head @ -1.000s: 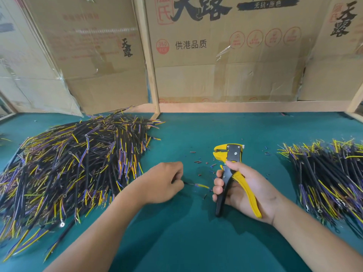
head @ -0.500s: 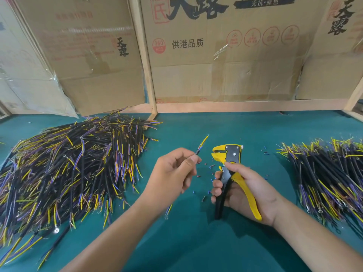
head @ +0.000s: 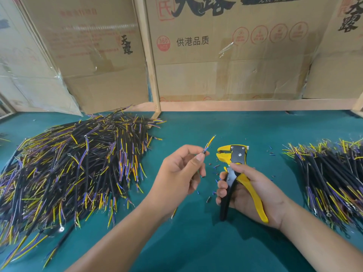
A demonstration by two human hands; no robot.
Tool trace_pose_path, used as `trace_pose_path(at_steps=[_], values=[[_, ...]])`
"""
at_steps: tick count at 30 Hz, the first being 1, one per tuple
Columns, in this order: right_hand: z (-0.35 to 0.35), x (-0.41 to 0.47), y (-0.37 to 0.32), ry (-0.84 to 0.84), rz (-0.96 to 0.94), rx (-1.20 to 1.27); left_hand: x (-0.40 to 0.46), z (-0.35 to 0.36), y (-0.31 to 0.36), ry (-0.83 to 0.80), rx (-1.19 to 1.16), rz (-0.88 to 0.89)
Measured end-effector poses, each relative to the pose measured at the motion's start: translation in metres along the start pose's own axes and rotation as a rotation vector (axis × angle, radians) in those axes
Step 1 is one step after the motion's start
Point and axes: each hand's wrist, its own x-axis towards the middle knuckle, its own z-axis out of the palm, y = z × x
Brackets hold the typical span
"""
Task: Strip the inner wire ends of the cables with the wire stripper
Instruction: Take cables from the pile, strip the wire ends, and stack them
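L hand (head: 177, 174) pinches cable (head: 208, 145); R hand (head: 253, 195) grips stripper (head: 234, 173).

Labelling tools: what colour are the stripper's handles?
One handle yellow, the other black, on the stripper in the right hand. Head view shows it.

hands (head: 177, 173): 2 | wire stripper (head: 234, 171): 1 | cable piles (head: 74, 165): 2 | held cable (head: 208, 144): 1

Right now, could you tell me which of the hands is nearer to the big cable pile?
Left. The left hand is just right of the big cable pile; the right hand is farther right, beyond the left.
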Motion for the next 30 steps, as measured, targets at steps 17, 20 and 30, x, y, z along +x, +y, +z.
trace_pose_path(at_steps=[17, 20, 30], values=[[0.0055, -0.0040, -0.0009, 0.025, 0.005, -0.006, -0.0019, 0.0002, 0.0020, -0.108, 0.060, 0.002], [0.0052, -0.0041, -0.0007, 0.028, 0.003, -0.007, -0.0037, -0.0003, 0.0041, -0.119, 0.135, 0.057], [0.0025, -0.0039, -0.0005, 0.020, -0.004, -0.029, -0.0049, -0.0006, 0.0088, -0.192, 0.165, 0.058]])
